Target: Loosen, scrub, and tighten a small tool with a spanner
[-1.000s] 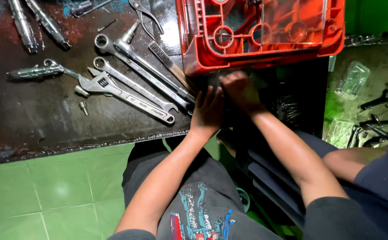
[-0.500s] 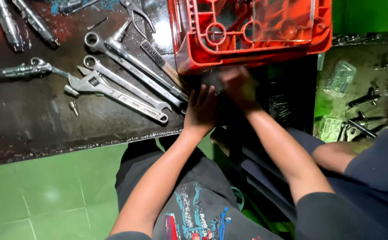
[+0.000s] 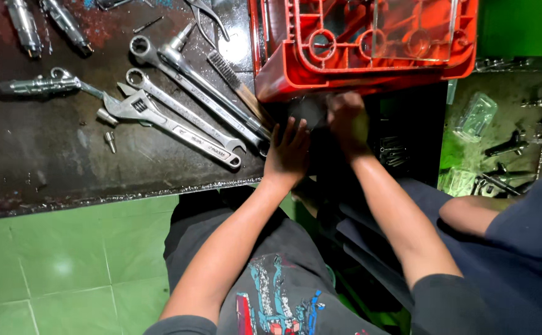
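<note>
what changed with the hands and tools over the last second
Little changed. The left hand and right hand stay pressed on a dark object below the red plastic crate; what they grip is unclear. The adjustable wrench and combination wrenches lie as before on the metal bench; only the camera shifted.

Both forearms reach forward and converge, bare below dark sleeves. The left hand (image 3: 288,154) lies back up, fingers extended and slightly spread, pointing up and right. The right hand (image 3: 347,119) sits just beside and beyond it, blurred, fingers curled downward; its grip cannot be told.
</note>
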